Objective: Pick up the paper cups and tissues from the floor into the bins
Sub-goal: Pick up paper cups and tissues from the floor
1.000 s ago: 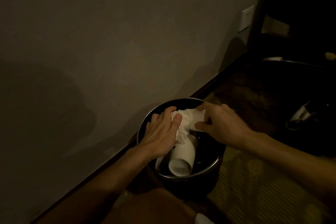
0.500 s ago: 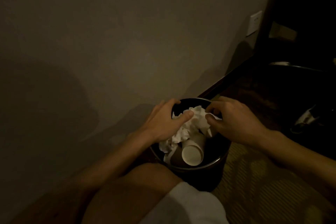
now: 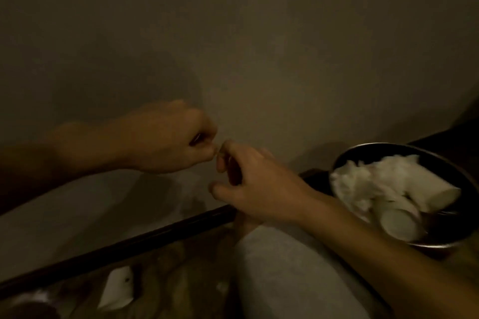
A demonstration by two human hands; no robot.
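Both hands have left the bin (image 3: 388, 146) and now meet further left. Nearest, a paper cup (image 3: 116, 290) lies on the patterned floor (image 3: 181, 280) beside a grey-clad knee (image 3: 285, 280). Above, the left hand (image 3: 168, 137) is curled and the right hand (image 3: 254, 184) half-curled, fingertips touching; blur hides whether either grip holds anything. More cups (image 3: 427, 189) and tissues (image 3: 363, 181) fill the bin by the dark baseboard (image 3: 129, 243) and plain wall (image 3: 259, 33).

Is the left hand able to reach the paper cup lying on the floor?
Probably yes: the left hand holds nothing visible, and nothing stands between it and the paper cup lower down.
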